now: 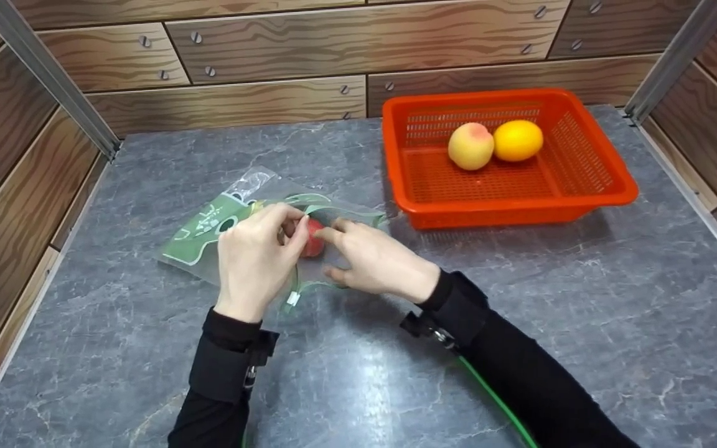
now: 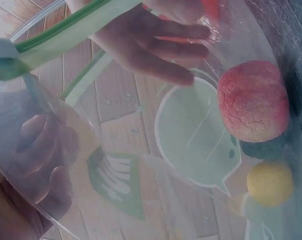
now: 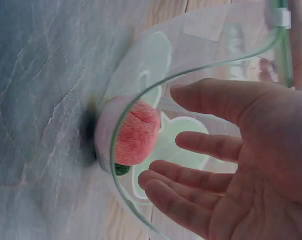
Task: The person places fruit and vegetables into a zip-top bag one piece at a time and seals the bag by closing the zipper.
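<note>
A clear zip bag (image 1: 203, 227) with green and white print lies on the grey tabletop, its mouth spread toward the right. My left hand (image 1: 259, 252) pinches the upper edge of that mouth. My right hand (image 1: 380, 258) reaches into the mouth, fingers extended and spread, holding nothing. Just ahead of the right fingertips sits a red, wrinkled round fruit (image 3: 137, 132) inside the bag. Deeper in, the left wrist view shows a smaller yellow round item (image 2: 270, 183) and something dark green (image 2: 263, 148) between the two. A white slider (image 1: 294, 298) hangs at the bag's near edge.
An orange-red plastic basket (image 1: 501, 211) stands at the back right. Inside it, a peach (image 1: 470, 147) and a yellow lemon-like fruit (image 1: 518, 140) touch each other. Wood-patterned walls (image 1: 284, 43) enclose the table at the back and both sides.
</note>
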{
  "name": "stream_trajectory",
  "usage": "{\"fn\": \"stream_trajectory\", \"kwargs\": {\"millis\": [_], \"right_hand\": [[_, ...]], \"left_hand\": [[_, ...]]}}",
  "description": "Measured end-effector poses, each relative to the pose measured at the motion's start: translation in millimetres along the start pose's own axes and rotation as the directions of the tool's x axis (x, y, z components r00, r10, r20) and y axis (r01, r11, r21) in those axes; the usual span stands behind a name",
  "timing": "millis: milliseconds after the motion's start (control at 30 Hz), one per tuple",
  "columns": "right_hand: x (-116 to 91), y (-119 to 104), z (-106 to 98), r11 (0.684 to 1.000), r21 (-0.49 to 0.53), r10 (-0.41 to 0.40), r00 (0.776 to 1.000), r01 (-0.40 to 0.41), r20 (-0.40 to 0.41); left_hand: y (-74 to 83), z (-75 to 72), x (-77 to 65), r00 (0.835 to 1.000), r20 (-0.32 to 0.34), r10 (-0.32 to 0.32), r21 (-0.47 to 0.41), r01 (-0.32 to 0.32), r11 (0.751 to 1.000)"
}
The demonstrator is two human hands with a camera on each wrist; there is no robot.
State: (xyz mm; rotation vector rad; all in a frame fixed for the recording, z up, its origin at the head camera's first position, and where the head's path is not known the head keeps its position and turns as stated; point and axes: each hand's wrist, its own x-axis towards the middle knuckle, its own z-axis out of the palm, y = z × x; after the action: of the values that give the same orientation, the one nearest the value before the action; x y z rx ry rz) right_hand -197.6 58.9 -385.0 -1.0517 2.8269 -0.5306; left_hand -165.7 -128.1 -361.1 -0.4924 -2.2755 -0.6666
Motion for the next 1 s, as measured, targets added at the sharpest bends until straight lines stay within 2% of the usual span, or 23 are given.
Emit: {"fn": "stream_trajectory", "kwargs": {"millis": [267,533,767,1000], "right_hand": [[-26.4,12.0,-5.8,0.998,0.003,-0.061,0.998,0.061,-0.031],[-59.6,28.0,-18.4,0.997,0.004,-0.072,0.994,0.072,-0.081],[-86.6,43.7,-32.9,0.998,0.061,0.008,0.992,0.0,-0.123],[-109.4,62.6,-41.0,0.995,0.083,0.074,0.98,-0.06,-0.184]], "left_hand": [[-0.6,-0.3,-0.7,1.0,-0.011,-0.006,-0.006,0.006,1.0],[-1.8,0.0,1.1,0.999,-0.032,0.012,-0.002,-0.012,1.0],[-1.1,-0.5,0.6,0.999,-0.033,0.006,-0.005,-0.006,1.0],[-1.0,0.4,0.4,1.0,-0.027,0.004,-0.01,-0.004,1.0]]}}
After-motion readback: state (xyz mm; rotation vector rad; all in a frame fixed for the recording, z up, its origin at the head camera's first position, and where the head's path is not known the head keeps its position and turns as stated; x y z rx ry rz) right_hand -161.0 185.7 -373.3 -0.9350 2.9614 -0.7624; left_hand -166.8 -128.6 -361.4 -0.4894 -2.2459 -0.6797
